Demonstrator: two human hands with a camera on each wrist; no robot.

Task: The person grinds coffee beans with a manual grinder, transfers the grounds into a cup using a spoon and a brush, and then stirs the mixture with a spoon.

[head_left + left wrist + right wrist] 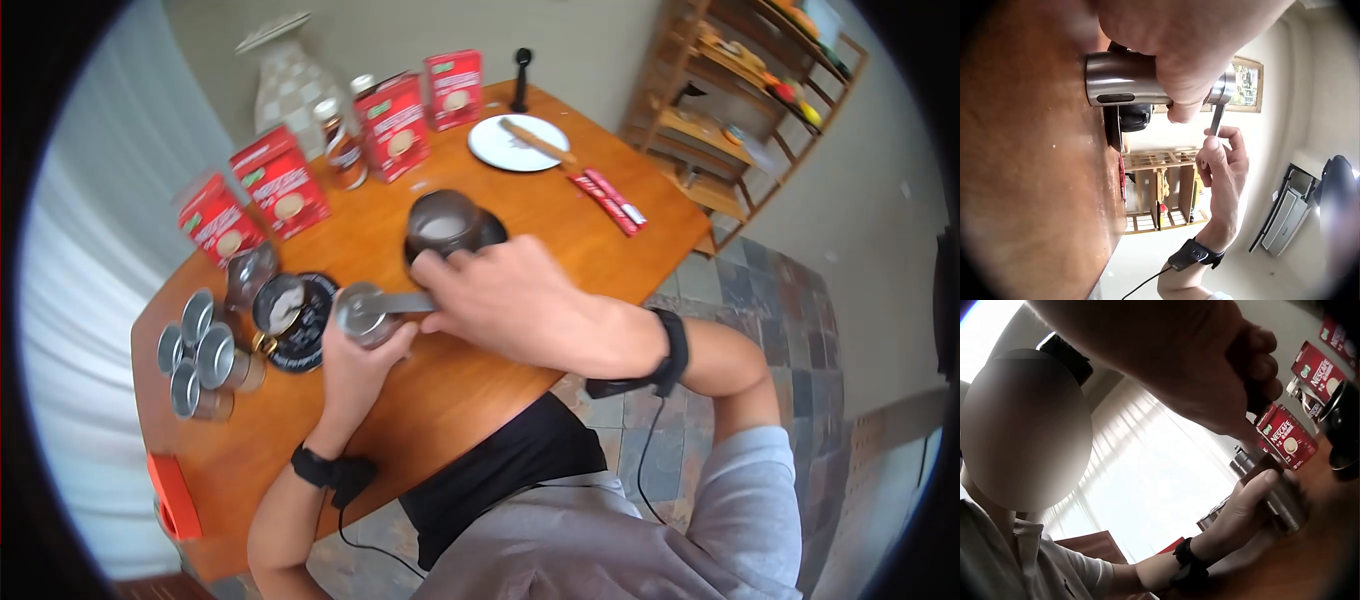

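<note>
A steel hand coffee grinder (362,318) stands upright at the near side of the table; its slotted body (1122,78) shows in the left wrist view. My left hand (360,375) grips the grinder round its middle, below the top. With its fingers curled, my right hand (515,305) holds the outer end of the crank arm (405,302), to the right of the grinder. In the left wrist view, thumb and fingers of the right hand (1225,165) meet at the crank's end. The knob is hidden inside that hand.
Just beyond the hands stands a dark cup (445,222) on a saucer. Left of the grinder sit another cup (283,305) on a black saucer (318,325) and several metal cups (215,355). Red Nescafe boxes (393,125), bottles (343,150) and a white plate (495,150) stand farther back.
</note>
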